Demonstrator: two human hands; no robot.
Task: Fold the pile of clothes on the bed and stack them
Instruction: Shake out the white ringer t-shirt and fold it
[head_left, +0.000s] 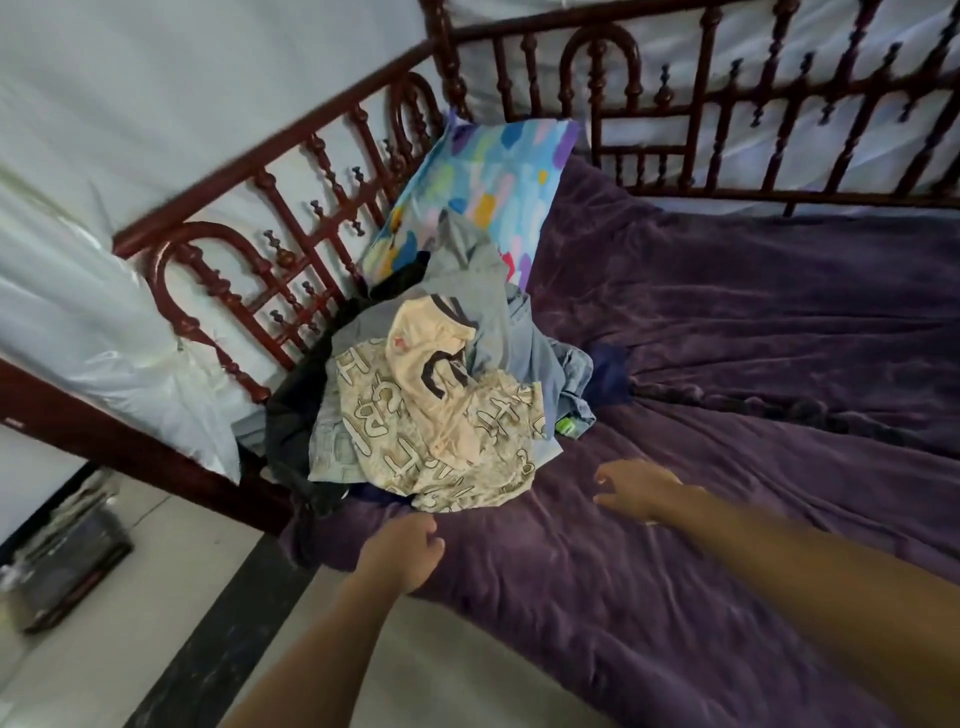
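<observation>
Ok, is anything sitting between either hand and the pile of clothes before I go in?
Nothing visible. The left hand is just short of the near edge of the pile of clothes, and the right hand is off its near right corner; only bare purple blanket lies between.

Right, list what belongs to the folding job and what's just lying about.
Job: pile of clothes, cream lettered garment on it, purple bedspread, left hand, right hand, both empty.
Lying about: patterned pillow, wooden bed rail, plastic sheet, box on the floor.
</observation>
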